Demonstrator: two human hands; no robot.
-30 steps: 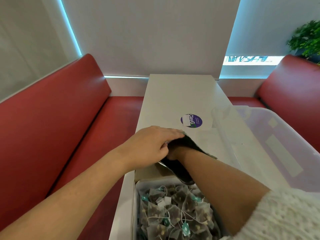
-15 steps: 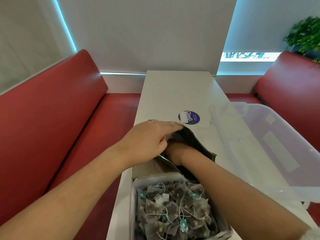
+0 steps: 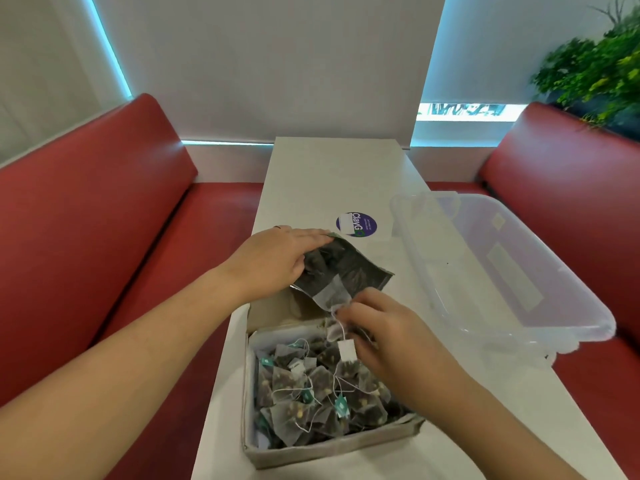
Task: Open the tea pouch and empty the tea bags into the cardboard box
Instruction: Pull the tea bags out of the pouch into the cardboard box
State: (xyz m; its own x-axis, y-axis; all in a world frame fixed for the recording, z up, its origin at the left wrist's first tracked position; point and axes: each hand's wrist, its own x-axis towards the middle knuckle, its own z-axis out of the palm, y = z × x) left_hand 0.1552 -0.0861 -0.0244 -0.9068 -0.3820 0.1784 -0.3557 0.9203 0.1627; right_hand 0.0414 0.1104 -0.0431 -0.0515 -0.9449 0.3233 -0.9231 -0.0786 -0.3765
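- Your left hand (image 3: 277, 263) is curled over the upper edge of the pouch (image 3: 346, 271), thumb underneath, holding it tilted with its mouth toward the box (image 3: 332, 441).
- Your right hand (image 3: 384, 332) is partly closed, fingertips pinched on a tea bag (image 3: 331, 296) that hangs half out of the pouch mouth; its string and white tag (image 3: 347, 350) dangle just under your fingers.
- The box sits directly below your right hand and already holds a heap of tea bags (image 3: 311, 386), most with teal tags.
- Judgement: you are clearing the last bags from the pouch; the task looks nearly done.
- To do it well: draw the pinched bag down and toward you, over the box, not sideways onto the table (image 3: 332, 174).
- Pull on the mesh, not the string; the string could snag on the pouch lip or tear off.
- Lift the closed end with your left hand so anything left slides to the mouth.
- Whether more bags remain inside cannot be told; the interior is dark.
- Writing: a round purple sticker (image 3: 356, 224) just beyond your left fingertips reads "ClayG"; the smaller lines are illegible.
- No print is readable on the pouch or tags.
- A clear tub (image 3: 519, 271) lies right of your right hand.
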